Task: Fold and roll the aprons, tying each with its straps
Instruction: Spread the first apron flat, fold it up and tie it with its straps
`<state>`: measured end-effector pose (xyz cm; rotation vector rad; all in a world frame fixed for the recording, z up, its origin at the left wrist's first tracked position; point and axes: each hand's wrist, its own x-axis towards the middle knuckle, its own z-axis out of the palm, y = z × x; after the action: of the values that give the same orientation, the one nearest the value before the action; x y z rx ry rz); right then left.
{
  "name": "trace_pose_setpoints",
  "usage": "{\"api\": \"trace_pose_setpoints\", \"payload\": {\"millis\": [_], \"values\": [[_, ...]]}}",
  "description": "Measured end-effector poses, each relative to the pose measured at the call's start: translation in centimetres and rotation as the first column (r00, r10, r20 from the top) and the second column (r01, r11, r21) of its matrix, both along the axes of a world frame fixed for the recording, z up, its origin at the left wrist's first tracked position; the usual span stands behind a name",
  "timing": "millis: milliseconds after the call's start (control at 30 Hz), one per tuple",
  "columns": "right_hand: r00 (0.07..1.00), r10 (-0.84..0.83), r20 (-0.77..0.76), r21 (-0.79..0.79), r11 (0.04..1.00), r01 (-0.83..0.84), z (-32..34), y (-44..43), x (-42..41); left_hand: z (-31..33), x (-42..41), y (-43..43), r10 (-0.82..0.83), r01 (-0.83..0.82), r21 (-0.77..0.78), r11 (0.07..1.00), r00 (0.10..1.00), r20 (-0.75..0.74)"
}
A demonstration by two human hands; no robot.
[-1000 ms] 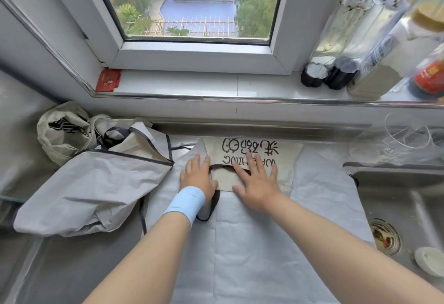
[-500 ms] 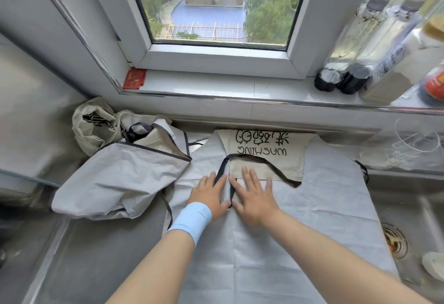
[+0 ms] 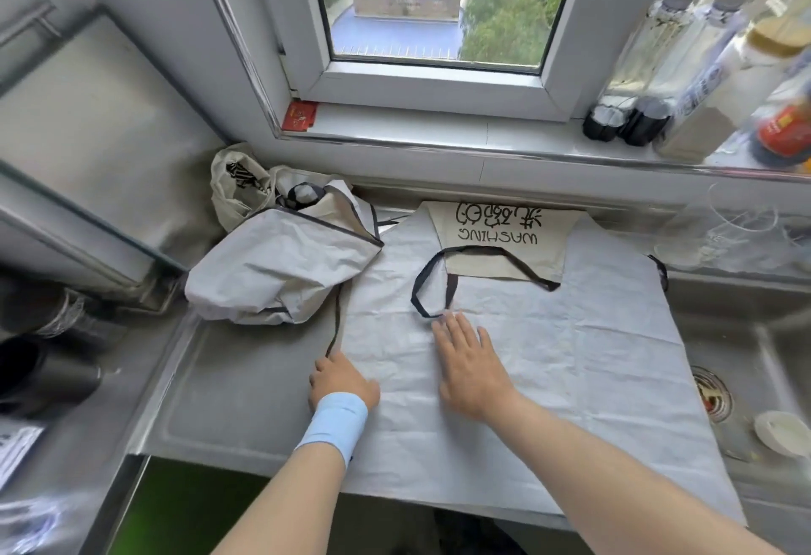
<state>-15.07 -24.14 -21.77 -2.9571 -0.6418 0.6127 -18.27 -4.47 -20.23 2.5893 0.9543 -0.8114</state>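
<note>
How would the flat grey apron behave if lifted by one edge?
Probably floppy: the flat grey apron shows creases and drapes over the steel counter's front edge. Likely light: the fabric looks thin. Its black strap loop would probably dangle.

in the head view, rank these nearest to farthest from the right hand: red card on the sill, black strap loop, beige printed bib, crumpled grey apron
Measured from the right hand:
1. black strap loop, right in front of it.
2. beige printed bib, straight ahead.
3. crumpled grey apron, off to the left.
4. red card, far left on the window sill.
</note>
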Motion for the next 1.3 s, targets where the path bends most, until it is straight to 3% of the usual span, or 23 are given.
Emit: {"api": "trace_pose_setpoints", "payload": {"millis": [67, 167, 333, 467, 600, 700, 833, 900, 1000, 1033, 1067, 1167, 1300], "values": [[1.0, -0.022, -0.022, 0.015, 1.0, 0.022, -0.3, -0.4, -2.1, -0.1, -1.1, -0.6, 0.032, -0.032, 0.017, 0.999, 0.999, 0.004], [0.995, 0.092, -0.029, -0.008, 0.996, -0.092, -0.9, -0.8, -4.9, -0.6, -2.2, -0.5, 0.092, -0.092, -0.003, 0.996, 0.991, 0.093], [0.992, 0.077, -0.099, -0.045, 0.996, -0.081, -0.9, -0.7, -6.0, -0.9, -3.6, 1.4, 0.321, -0.255, -0.235, 0.938, 0.895, 0.31], [0.999, 0.044, 0.014, -0.007, 0.999, -0.044, -0.8, -0.8, -6.4, 0.5, -4.3, 2.5, 0.335, -0.24, -0.428, 0.871, 0.928, 0.162], [0.995, 0.035, 0.094, 0.046, 0.998, -0.04, -1.1, -0.9, -7.4, 1.9, -5.1, 3.0, 0.141, -0.13, -0.478, 0.868, 0.99, -0.014], [0.99, 0.054, 0.132, 0.061, 0.996, -0.063, -1.5, -0.9, -8.2, 3.3, -5.3, 3.1, 0.165, -0.11, -0.557, 0.823, 0.985, 0.05], [0.998, -0.055, -0.043, 0.154, 0.986, 0.061, 1.0, -0.7, -7.2, 6.1, -5.3, 1.7, 0.141, 0.007, -0.696, 0.718, 0.978, 0.155], [0.945, -0.22, -0.242, 0.333, 0.896, 0.294, 3.7, -1.0, -5.9, 7.6, -4.9, 0.2, 0.142, 0.049, -0.749, 0.661, 0.972, 0.189], [0.737, -0.395, -0.548, 0.538, 0.508, 0.673, 8.6, -2.2, -3.4, 9.6, -3.9, -3.5, 0.01, 0.196, -0.74, 0.644, 0.965, 0.264], [0.668, -0.42, -0.614, 0.536, 0.4, 0.744, 10.2, -2.7, -2.5, 10.1, -3.6, -4.9, -0.067, 0.267, -0.714, 0.647, 0.953, 0.296], [0.623, -0.432, -0.652, 0.512, 0.355, 0.782, 11.6, -3.5, -1.6, 10.5, -3.2, -6.4, -0.138, 0.327, -0.695, 0.64, 0.939, 0.314], [0.646, -0.467, -0.604, 0.431, 0.49, 0.757, 13.8, -5.5, 0.2, 10.8, -2.6, -10.7, -0.397, 0.517, -0.59, 0.619, 0.855, 0.333], [0.768, -0.565, -0.301, 0.262, 0.725, 0.636, 12.6, -7.9, 0.7, 9.7, -2.8, -15.0, -0.581, 0.625, -0.579, 0.524, 0.759, 0.293]]}}
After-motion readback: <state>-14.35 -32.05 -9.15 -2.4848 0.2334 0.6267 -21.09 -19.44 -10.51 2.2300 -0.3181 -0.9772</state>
